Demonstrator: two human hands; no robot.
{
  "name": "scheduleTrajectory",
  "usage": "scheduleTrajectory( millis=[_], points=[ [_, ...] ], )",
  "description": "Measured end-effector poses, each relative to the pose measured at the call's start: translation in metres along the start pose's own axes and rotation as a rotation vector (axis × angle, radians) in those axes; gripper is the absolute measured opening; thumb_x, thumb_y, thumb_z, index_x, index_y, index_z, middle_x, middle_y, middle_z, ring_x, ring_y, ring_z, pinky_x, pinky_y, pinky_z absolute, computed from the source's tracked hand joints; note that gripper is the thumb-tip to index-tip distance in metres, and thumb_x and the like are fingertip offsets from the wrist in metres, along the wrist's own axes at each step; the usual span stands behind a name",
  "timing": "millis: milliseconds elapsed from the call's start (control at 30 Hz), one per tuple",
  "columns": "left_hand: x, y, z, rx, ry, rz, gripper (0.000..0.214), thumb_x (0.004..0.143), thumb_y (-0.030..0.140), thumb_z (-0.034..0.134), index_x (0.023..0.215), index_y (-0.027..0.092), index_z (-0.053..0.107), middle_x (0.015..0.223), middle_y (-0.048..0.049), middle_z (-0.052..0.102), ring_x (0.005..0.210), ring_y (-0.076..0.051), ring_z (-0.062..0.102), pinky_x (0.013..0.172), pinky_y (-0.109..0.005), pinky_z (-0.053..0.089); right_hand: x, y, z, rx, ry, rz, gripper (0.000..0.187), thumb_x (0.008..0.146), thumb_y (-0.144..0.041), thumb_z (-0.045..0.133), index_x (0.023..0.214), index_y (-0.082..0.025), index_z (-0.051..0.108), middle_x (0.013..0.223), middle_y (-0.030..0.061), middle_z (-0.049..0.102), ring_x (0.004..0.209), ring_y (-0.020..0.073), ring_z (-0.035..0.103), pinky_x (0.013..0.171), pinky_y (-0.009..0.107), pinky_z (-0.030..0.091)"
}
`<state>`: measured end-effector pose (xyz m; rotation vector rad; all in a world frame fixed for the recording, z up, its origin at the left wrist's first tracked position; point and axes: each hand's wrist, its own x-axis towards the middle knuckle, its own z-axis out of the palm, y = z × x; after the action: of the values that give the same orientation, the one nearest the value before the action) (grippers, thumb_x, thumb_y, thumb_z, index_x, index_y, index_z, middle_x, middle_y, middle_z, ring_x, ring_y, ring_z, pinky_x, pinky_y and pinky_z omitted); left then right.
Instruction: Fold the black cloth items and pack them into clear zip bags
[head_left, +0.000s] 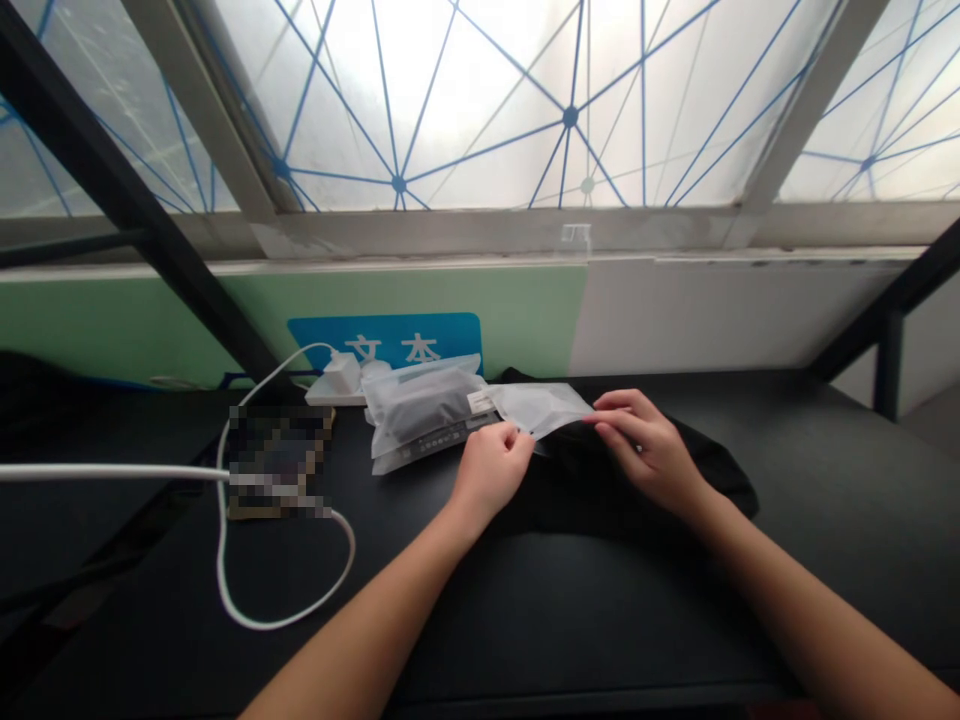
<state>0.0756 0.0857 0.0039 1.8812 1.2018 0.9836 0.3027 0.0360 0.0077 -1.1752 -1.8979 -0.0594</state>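
A small frosted plastic bag (544, 405) is stretched between my two hands, above a black cloth-like item (581, 490) on the table. My left hand (491, 465) is closed in a fist-like pinch on the bag's near left edge. With thumb and fingertips, my right hand (649, 450) pinches the bag's right end. What the bag contains, if anything, I cannot make out. Just left of it lies a larger frosted bag (427, 405) with a dark object inside and printed text along its lower side. A white label (481, 402) shows where the two bags meet.
A white charger (343, 372) sits in a power strip (319, 392) by the wall. Its white cable (285, 625) loops over the black table (630, 620) near a blurred-out flat object (277, 460). Black metal bars (142, 220) slant up at both sides, with windows behind.
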Motion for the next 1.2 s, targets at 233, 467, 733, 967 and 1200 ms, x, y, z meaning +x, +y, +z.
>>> scheduleTrajectory(
  millis=[233,467,733,967,1200],
  points=[
    [-0.008,0.006,-0.002,0.625,0.094,0.702,0.04,0.083,0.009,0.055,0.12,0.02,0.062,0.121,-0.0107,0.064,0.109,-0.028,0.055,0.092,-0.039,0.043,-0.007,0.046,-0.025,-0.059,-0.389,0.148,0.021,0.095,-0.031,0.06,0.112,-0.023,0.068,0.1,0.0064,0.07,0.084,0.0208,0.068,0.078,0.036,0.057],
    [-0.007,0.011,0.017,0.893,-0.102,0.942,0.05,0.093,0.015,0.055,0.142,0.024,0.052,0.143,-0.0061,0.06,0.134,-0.03,0.043,0.119,-0.06,0.015,-0.014,0.056,-0.004,-0.186,-0.385,0.21,0.018,0.098,-0.026,0.051,0.108,-0.02,0.065,0.101,0.007,0.068,0.085,0.0207,0.068,0.076,0.034,0.054],
    [0.004,0.01,0.03,0.968,-0.004,1.102,0.014,0.094,0.02,0.059,0.104,0.022,0.069,0.129,-0.0058,0.067,0.123,-0.027,0.052,0.123,-0.065,0.013,-0.009,0.047,-0.005,-0.202,-0.334,0.179,0.021,0.101,-0.022,0.043,0.085,-0.02,0.056,0.089,0.0043,0.058,0.074,0.0181,0.06,0.071,0.032,0.048],
    [0.018,0.035,0.05,0.978,0.303,1.011,0.006,0.088,0.022,0.064,0.087,0.018,0.069,0.136,-0.0124,0.062,0.124,-0.031,0.05,0.123,-0.07,-0.006,-0.002,0.026,-0.019,-0.322,-0.249,0.065,0.016,0.098,-0.02,0.045,0.086,-0.02,0.055,0.088,0.006,0.058,0.074,0.0201,0.056,0.07,0.033,0.042],
    [0.028,0.032,0.055,0.948,0.115,1.026,0.022,0.085,0.034,0.07,0.1,0.017,0.07,0.147,-0.0127,0.056,0.129,-0.033,0.049,0.124,-0.069,-0.007,0.001,0.031,-0.029,-0.38,-0.254,0.088,0.013,0.091,-0.018,0.051,0.079,-0.021,0.053,0.082,0.0039,0.057,0.069,0.0186,0.052,0.069,0.032,0.039]
  ],
)
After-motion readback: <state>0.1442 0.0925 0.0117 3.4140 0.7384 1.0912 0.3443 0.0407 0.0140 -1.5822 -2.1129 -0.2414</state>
